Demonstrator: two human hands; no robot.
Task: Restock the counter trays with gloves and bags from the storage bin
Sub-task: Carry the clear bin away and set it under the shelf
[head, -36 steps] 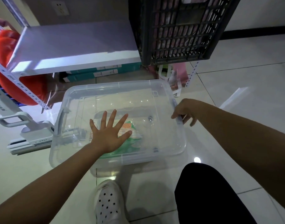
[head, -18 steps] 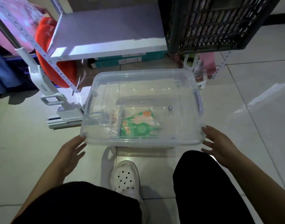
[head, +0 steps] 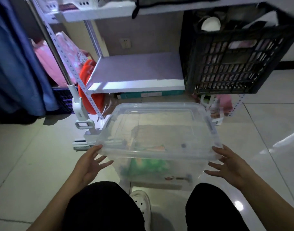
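Observation:
The clear plastic storage bin point(head: 159, 130) stands on the tiled floor in front of my knees with its clear lid on. A green printed packet point(head: 148, 165) shows blurred through its near wall. My left hand point(head: 91, 164) is at the near left corner, thumb on the lid rim and fingers spread beneath it. At the near right corner my right hand point(head: 229, 165) holds the same way. No counter trays are in view.
A metal rack shelf point(head: 134, 75) rises just behind the bin, with a black slatted crate point(head: 234, 64) on its right. A white handled appliance point(head: 81, 112) and a red item point(head: 89, 90) stand at the bin's left. Blue fabric point(head: 14, 64) hangs far left. My white shoe point(head: 141, 204) is below the bin.
Both hands left the lid's top and right latch, dropped to the near side, then closed onto the bin's two near corners. The view tilted up toward the rack.

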